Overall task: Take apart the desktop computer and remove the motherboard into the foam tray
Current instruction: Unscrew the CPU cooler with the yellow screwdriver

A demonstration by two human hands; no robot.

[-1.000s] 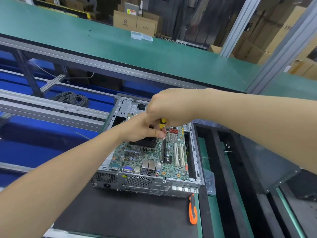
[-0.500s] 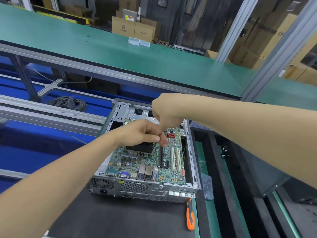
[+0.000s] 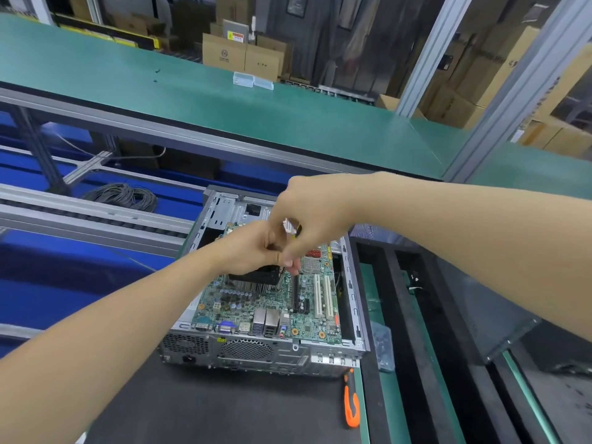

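An open desktop case (image 3: 266,354) lies on a black mat, with the green motherboard (image 3: 307,325) still inside it. Both my hands meet over the black heatsink fan (image 3: 253,278). My right hand (image 3: 314,213) comes from above and grips a yellow-handled screwdriver (image 3: 297,230), which is mostly hidden by its fingers. My left hand (image 3: 256,251) pinches the screwdriver's shaft low down, at the heatsink's right corner. The tip is hidden. The black foam tray (image 3: 403,315) lies right of the case.
An orange-handled tool (image 3: 350,408) lies on the mat (image 3: 224,408) by the case's front right corner. A small clear box of parts (image 3: 382,347) sits between case and tray. A green shelf (image 3: 288,123) spans the back, and a cable coil (image 3: 121,195) lies at left.
My right hand has shifted its grip, so less of the yellow handle shows. Both hands stay over the heatsink's right corner. The view has tilted slightly.
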